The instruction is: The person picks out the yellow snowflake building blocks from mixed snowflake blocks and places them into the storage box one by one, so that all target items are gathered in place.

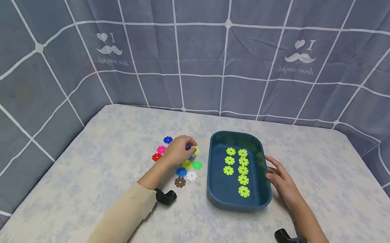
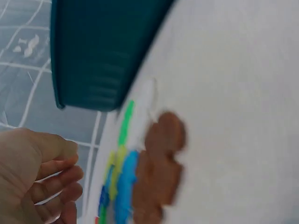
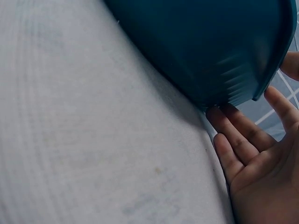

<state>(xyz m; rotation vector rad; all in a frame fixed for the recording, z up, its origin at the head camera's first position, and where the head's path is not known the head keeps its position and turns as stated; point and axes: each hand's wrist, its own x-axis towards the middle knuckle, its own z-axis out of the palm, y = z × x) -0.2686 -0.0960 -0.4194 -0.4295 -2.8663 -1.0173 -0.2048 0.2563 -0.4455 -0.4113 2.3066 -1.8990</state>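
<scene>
My left hand [image 1: 177, 150] hovers over a loose group of colored snowflake discs, its fingers bent and thumb near the index fingertip. A blue disc [image 1: 188, 147] shows in the gap by the fingertips, and a yellow disc [image 1: 196, 151] lies just beyond them. In the left wrist view no disc shows between the fingers of that hand [image 2: 44, 175]. My right hand [image 1: 283, 184] touches the outer right wall of a dark teal tray [image 1: 214, 198] with extended fingers, also seen on the tray wall [image 3: 210, 42] in the right wrist view. Several yellow-green discs [image 1: 243, 170] lie inside in two columns.
Around the left hand lie a red disc [image 1: 156, 157], a pink disc [image 1: 161, 149], a green disc [image 1: 197, 165], a white disc [image 1: 191, 175] and a brown disc [image 1: 180, 182]. A gray checked curtain [image 1: 204, 49] hangs behind the pale table [image 1: 71, 187].
</scene>
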